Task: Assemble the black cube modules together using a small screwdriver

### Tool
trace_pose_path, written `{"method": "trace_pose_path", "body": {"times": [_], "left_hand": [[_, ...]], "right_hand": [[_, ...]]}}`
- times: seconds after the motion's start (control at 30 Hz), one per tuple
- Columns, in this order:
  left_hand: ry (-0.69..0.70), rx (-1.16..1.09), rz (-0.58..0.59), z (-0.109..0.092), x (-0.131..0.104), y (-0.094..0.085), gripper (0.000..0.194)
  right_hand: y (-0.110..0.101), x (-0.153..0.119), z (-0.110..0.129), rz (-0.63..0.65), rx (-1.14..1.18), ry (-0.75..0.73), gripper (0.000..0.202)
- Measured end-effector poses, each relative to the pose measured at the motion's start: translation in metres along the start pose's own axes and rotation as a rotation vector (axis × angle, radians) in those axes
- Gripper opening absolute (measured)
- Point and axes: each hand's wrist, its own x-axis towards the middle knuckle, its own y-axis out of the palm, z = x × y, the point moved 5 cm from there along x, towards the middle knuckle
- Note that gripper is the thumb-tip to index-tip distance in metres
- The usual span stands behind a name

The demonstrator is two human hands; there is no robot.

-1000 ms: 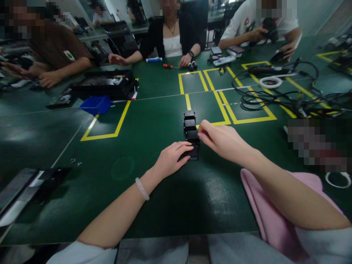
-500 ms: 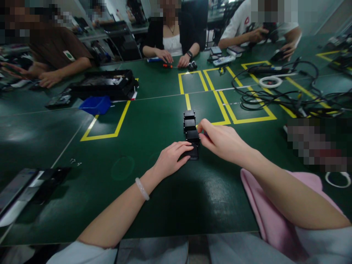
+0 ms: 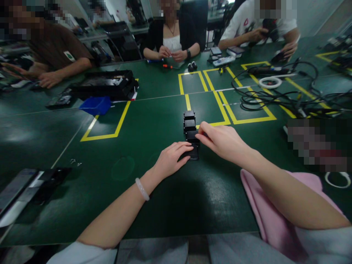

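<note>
Several small black blocks [image 3: 189, 125] stand in a row on the green table, leading away from me. At the near end of the row lies a flat black piece [image 3: 194, 152]. My left hand [image 3: 176, 156] has its fingers on that piece, thumb at its near left side and the other fingers over its top. My right hand [image 3: 214, 136] is at the right side of the nearest block [image 3: 191, 136], its thumb and index finger pinched at the block's edge. Whatever lies between those fingertips is too small to make out.
A blue tray [image 3: 95, 105] and black casings [image 3: 104, 85] sit at the back left. Black cables [image 3: 255, 99] lie at the right, a pink cloth [image 3: 264, 198] under my right forearm. People sit across the table [image 3: 154, 88].
The fingertips of my right hand have moved slightly left, onto the edge of the nearest block. My left hand has stayed in place. Across the table, a person's hands have lifted and come together.
</note>
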Motion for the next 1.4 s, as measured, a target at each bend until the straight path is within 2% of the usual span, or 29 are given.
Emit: {"method": "trace_pose_path", "body": {"times": [1.4], "left_hand": [[0.002, 0.023, 0.011, -0.0002, -0.0003, -0.0004, 0.029]], "right_hand": [[-0.0009, -0.0012, 0.0006, -0.047, 0.057, -0.035, 0.015]]}}
